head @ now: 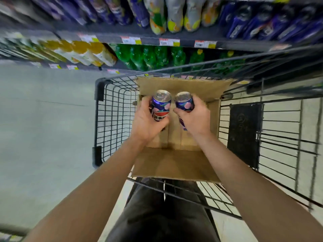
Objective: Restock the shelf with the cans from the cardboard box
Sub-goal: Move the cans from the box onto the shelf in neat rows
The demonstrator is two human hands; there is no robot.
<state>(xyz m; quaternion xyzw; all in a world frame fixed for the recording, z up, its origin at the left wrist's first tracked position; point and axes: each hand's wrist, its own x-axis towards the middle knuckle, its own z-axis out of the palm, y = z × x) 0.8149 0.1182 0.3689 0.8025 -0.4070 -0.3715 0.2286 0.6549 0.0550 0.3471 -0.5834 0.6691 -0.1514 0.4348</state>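
One blue can [160, 105] is gripped in the left hand [148, 123] and a second blue can [185, 102] in the right hand [194, 117]. Each is wrapped round the body by fingers and thumb, with the silver top left free and tipped away from the person, a hold judged to suit setting the cans upright on the shelf [174, 39]. The hands are kept apart, side by side, so that the two cans lie just beside each other above the far half of the cardboard box [174, 163]; whether they touch cannot be told. The box is carried in the wire cart [115, 105], toward its left edge, with flaps folded out at the near and far edges so that reaching in is unhindered. Between the wrists only bare cardboard floor is shown; whether more cans are hidden under the hands cannot be told. Beyond the cart's far edge the shelf is stocked with green bottles [150, 56], with blurred blue containers [244, 27] on the tier above.
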